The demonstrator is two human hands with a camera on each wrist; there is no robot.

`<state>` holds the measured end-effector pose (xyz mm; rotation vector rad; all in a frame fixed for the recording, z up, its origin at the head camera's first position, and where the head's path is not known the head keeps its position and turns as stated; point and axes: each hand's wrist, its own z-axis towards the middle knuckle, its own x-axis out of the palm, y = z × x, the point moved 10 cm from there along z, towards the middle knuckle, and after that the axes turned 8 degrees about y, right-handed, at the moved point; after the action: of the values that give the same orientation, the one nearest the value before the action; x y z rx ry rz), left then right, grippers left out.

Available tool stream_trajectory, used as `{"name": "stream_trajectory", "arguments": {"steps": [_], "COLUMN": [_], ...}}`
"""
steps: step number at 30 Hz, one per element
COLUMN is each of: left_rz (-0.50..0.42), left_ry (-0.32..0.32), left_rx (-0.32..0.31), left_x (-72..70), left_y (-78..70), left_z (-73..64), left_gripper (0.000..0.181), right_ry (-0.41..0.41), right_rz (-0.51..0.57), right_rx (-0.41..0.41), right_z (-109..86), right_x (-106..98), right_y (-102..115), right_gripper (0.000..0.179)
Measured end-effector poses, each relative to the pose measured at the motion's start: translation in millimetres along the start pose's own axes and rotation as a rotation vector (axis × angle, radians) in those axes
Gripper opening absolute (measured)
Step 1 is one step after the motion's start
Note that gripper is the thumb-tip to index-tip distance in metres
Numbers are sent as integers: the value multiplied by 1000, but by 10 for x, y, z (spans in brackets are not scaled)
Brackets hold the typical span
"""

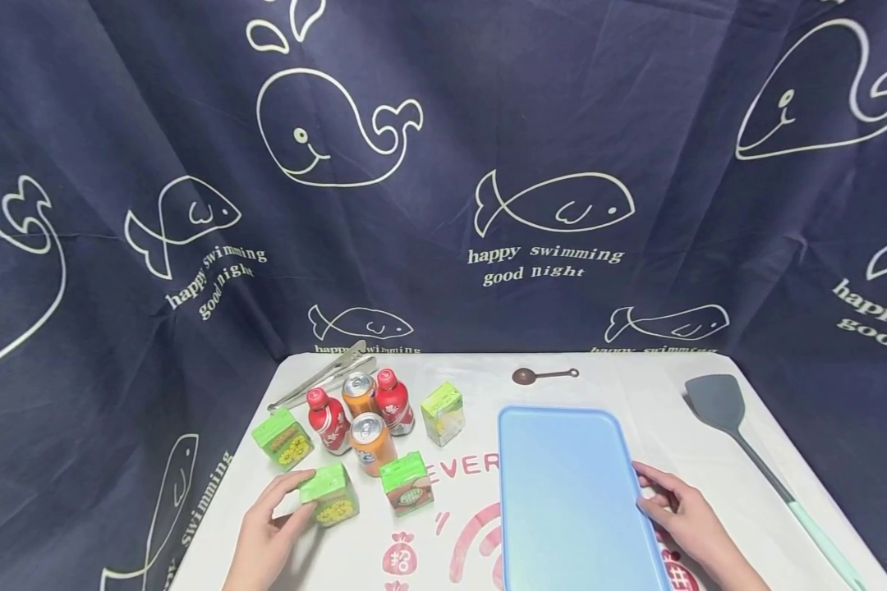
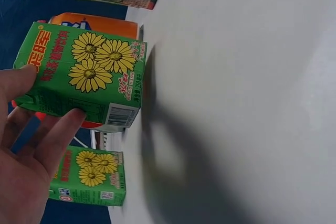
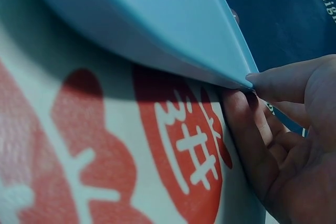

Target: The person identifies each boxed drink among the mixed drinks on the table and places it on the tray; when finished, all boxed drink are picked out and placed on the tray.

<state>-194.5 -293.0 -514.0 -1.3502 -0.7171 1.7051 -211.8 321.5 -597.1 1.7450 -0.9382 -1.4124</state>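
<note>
Left hand (image 1: pixel 268 529) grips green carton (image 1: pixel 331 495), left of blue tray (image 1: pixel 572 492), long axis fore-and-aft; right hand (image 1: pixel 686 510) pinches tray's right side.

Dark blue cloth (image 1: pixel 443 98) hangs behind the tabletop's far edge and along its left and right sides, with soft folds and creases. Pale outlines of whales (image 1: pixel 334 135) and fish (image 1: pixel 565 203) are scattered over it, with the words "happy swimming good night" (image 1: pixel 545 264) repeated. The tabletop (image 1: pixel 480 386) is white, printed in red with letters (image 1: pixel 461 466) and small pouch shapes (image 1: pixel 400 558). The light is soft; in the left wrist view a blurred shadow (image 2: pixel 194 166) crosses the white surface.
</note>
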Motion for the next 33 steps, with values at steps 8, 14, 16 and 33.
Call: {"name": "stream_trajectory", "arguments": {"steps": [8,14,16,33], "left_rz": [-6,-32,-44,-22], "left_ry": [-25,-15,-12,-25], "left_rx": [53,101,114,125], "left_x": [-60,-78,-87,-145], "left_y": [-194,-347,-396,-683], "left_z": [47,114,136,352], "left_gripper": [45,46,46,46], "right_ry": [-4,-14,-17,-40], "right_rz": [8,22,13,37], "right_rx": [10,-2,-12,-56], "right_z": [-6,-6,-9,-2], "right_x": [-1,-10,-13,-11], "right_y": [-18,-23,-17,7], "right_gripper": [59,59,58,56]}}
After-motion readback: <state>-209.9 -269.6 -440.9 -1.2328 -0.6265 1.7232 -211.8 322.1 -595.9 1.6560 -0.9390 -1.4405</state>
